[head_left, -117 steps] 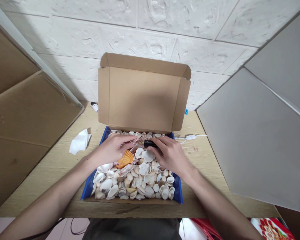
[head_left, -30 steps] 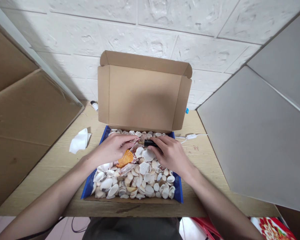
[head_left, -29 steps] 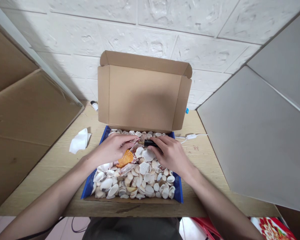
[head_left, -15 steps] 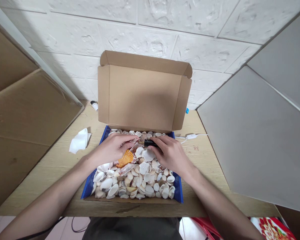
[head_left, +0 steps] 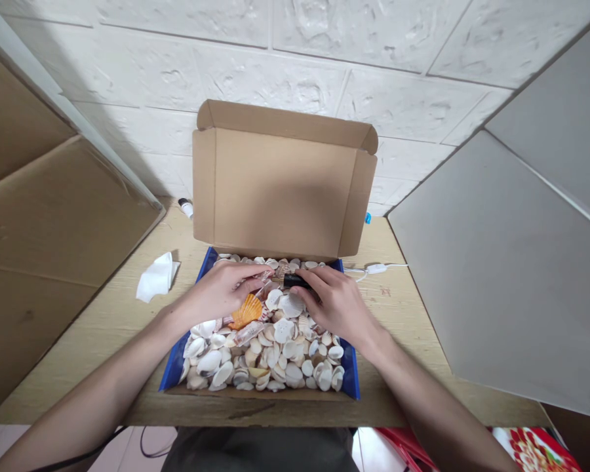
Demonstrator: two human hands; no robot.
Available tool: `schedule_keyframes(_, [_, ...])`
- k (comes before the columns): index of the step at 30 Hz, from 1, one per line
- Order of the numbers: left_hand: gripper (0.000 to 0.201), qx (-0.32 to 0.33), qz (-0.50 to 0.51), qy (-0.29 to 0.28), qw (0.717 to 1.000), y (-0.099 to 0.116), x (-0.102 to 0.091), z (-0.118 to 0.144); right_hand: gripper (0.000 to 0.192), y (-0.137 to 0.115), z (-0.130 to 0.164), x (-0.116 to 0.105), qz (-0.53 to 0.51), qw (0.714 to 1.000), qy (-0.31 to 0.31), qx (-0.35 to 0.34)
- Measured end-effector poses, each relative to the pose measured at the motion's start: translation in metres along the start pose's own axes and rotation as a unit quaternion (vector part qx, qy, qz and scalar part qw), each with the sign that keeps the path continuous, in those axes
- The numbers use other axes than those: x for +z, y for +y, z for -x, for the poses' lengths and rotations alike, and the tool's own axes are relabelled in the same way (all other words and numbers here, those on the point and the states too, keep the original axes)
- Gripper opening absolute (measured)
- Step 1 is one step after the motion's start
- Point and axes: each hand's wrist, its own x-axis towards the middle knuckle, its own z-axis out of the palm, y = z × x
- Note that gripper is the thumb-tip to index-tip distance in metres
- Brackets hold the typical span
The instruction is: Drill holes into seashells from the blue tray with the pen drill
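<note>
Both hands are at the far end of a blue-sided box (head_left: 202,270) filled with seashells (head_left: 270,354), its cardboard lid (head_left: 280,190) standing open against the wall. Left hand (head_left: 221,292): fingers curled round a small pinkish shell (head_left: 261,283), pinched between thumb and fingertips above the pile. Right hand (head_left: 337,303): closed on a small black tube (head_left: 295,282), whose tip points left toward the held shell; the two nearly touch, contact itself too small to tell. An orange scallop shell (head_left: 246,311) lies on the pile just beneath the left hand, not gripped. Judgement: the step in hand looks like applying something from the tube to the held shell, hands braced low over the pile for steadiness. The next move would call for a steady left pinch, a fine aim of the tube tip on the shell's surface, and keeping the loose shells beneath undisturbed. On the table (head_left: 118,314): crumpled tissue (head_left: 156,278) at the left, a small bottle (head_left: 185,208) at the far left, a white cord with switch (head_left: 376,269) to the right of the box.
</note>
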Motion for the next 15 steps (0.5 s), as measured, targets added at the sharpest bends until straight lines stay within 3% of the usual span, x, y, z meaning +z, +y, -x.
schedule_keyframes(15, [0.029, -0.008, 0.008, 0.005, 1.0, 0.0014, -0.0031, -0.0018, 0.029, 0.0045, 0.0011, 0.0024, -0.002, 0.999, 0.042, -0.027])
